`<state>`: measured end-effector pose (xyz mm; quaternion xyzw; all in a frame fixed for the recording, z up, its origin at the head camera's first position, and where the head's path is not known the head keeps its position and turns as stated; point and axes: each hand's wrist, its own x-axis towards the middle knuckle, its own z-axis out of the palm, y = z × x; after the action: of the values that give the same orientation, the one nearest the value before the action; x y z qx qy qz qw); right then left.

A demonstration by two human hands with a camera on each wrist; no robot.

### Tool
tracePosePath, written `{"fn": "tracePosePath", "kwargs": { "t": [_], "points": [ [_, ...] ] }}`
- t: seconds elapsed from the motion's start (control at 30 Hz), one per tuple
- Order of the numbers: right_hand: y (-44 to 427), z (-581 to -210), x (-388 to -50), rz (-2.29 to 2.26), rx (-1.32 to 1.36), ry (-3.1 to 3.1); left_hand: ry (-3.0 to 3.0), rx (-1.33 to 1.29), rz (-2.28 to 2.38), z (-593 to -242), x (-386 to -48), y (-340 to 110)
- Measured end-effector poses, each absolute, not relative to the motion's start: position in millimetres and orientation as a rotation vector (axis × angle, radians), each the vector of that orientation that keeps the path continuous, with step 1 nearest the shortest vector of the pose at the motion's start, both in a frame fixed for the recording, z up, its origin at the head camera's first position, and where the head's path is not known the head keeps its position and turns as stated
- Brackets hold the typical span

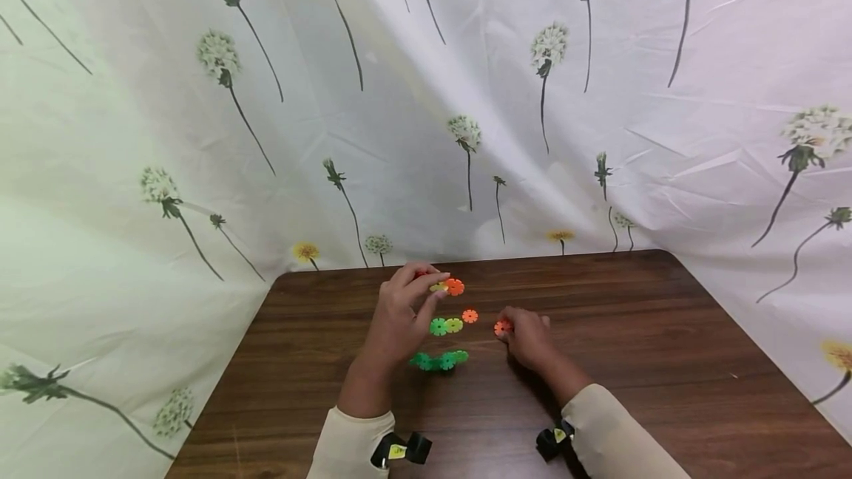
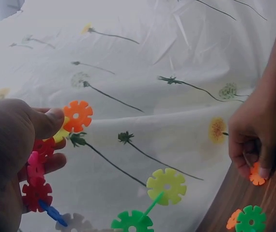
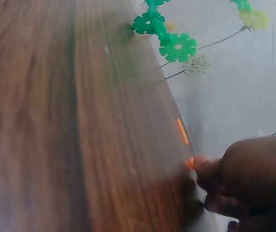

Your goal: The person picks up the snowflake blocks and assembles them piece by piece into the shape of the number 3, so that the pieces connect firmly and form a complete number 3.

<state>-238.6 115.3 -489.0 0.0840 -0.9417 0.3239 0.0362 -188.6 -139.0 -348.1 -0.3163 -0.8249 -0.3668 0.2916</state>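
My left hand is raised over the table and pinches a chain of slotted flower-shaped discs. At its end by the thumb is an orange disc joined to a yellow one. Red and pink discs run down along the fingers to a blue disc. Green discs and a green and yellow-green pair hang lower; the full links between them are hidden. My right hand is low at the tabletop and pinches an orange disc.
Another orange disc lies on the table between the hands. The brown wooden table ends at a white cloth backdrop printed with dandelions. Black straps with small devices sit at both wrists.
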Motion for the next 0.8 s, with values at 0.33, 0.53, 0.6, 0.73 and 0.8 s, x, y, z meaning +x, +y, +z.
{"fn": "tracePosePath", "kwargs": {
  "t": [0.33, 0.53, 0.6, 0.73, 0.8],
  "points": [
    [111, -455, -233, 1.931, 0.358, -2.545, -2.192, -0.863, -1.018, -346, -187, -140],
    [106, -438, -223, 2.024, 0.388, -2.504, -2.199, -0.867, -1.019, -347, -187, -141],
    [104, -434, -220, 2.042, 0.380, -2.498, -2.199, -0.870, -1.013, -348, -187, -141],
    [100, -426, -215, 2.071, 0.364, -2.472, -2.184, -0.880, -0.999, -348, -187, -142],
    [98, -422, -213, 2.109, 0.338, -2.451, -2.171, -0.894, -0.986, -348, -187, -143]
  ]
}}
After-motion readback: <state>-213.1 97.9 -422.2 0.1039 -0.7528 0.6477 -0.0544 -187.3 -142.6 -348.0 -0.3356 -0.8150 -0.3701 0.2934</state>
